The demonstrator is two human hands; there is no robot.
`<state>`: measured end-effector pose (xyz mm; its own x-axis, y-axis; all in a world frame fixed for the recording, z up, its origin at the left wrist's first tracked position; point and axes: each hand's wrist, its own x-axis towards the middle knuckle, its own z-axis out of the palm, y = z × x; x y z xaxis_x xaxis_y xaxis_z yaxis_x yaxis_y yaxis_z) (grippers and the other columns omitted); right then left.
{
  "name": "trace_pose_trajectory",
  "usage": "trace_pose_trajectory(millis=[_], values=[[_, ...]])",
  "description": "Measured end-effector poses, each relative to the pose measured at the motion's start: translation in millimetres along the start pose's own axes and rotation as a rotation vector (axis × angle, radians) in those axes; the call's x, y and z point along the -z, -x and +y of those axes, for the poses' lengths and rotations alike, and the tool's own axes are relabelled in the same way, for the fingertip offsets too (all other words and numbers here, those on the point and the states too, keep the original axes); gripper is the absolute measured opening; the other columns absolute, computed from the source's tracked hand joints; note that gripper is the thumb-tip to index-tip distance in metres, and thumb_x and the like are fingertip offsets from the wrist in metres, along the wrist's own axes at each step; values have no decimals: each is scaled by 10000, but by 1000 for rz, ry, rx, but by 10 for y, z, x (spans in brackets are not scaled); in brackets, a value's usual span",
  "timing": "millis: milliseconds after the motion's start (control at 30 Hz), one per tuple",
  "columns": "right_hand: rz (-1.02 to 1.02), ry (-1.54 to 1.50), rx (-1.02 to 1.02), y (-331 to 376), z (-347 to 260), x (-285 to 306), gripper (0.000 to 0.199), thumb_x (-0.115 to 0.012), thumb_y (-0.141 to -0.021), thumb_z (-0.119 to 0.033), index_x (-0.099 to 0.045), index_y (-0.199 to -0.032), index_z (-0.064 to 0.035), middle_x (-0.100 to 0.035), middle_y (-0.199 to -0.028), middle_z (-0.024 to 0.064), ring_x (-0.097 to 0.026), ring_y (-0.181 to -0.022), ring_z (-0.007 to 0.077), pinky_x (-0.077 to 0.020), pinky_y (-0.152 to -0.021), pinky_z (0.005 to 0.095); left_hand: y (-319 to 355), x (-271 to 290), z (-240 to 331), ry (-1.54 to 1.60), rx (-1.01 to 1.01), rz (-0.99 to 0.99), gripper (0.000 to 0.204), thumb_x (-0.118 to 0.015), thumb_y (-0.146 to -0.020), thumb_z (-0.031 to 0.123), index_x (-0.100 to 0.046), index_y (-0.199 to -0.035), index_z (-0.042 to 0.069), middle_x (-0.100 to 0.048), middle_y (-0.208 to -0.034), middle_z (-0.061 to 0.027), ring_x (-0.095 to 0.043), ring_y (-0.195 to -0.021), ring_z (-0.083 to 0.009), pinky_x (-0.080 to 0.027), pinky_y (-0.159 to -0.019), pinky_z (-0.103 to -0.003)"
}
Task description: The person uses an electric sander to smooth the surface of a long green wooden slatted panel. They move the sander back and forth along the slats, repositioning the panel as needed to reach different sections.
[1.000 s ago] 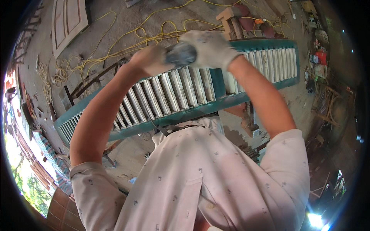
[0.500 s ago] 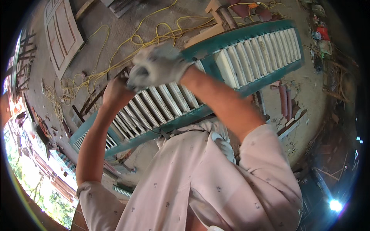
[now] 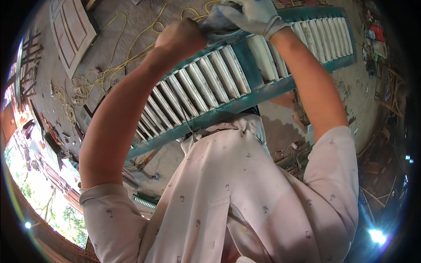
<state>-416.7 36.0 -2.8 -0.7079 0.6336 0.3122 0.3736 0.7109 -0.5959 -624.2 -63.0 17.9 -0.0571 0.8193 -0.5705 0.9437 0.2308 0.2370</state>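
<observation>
Gripping a grey tool (image 3: 215, 25) over the far edge of the green shutter (image 3: 249, 65).
The left hand (image 3: 182, 37) was closed round one end; the gloved right hand (image 3: 253, 16) wrapped the other, its fingers blurred. A cord (image 3: 181, 103) hung over the slats (image 3: 233, 72) and could have snagged between them; a tilted tool might have scuffed their edges.

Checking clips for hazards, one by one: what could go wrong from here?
The bare left hand, close against the grey tool, could get scraped; only the right hand wears a glove. The thin dark cord crossing the white slats might snag. The yellow cords looping on the floor could trip someone.
</observation>
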Motion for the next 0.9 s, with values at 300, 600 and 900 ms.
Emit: trace_pose_trajectory(millis=[300,600,900], values=[[-12,11,-109,-193,-981,-1061,589,-642,-916,-682,-771,-954,-109,-770,-996,159,-762,-966,366,-591,-867,509,608,-193,-1348,-138,-5,23,405,-660,-953,423,-808,-1100,76,-792,-1074,-245,-767,-1028,-433,-618,-918,-535],[-69,-114,-149,-154,-1240,-1245,575,-635,-933,-644,-774,-990,-89,-765,-1068,163,-763,-1025,360,-597,-884,510,917,-105,-1340,-64,121,30,385,-750,-887,391,-811,-1119,90,-785,-1046,-255,-758,-1007,-454,-603,-886,-542],[47,78,-145,118,-143,-299,548,-620,-961,-645,-737,-928,-111,-748,-961,166,-753,-942,385,-575,-845,523,43,24,-182,-126,45,-11,432,-658,-943,441,-827,-1062,62,-792,-1095,-255,-774,-1065,-421,-620,-934,-525]])
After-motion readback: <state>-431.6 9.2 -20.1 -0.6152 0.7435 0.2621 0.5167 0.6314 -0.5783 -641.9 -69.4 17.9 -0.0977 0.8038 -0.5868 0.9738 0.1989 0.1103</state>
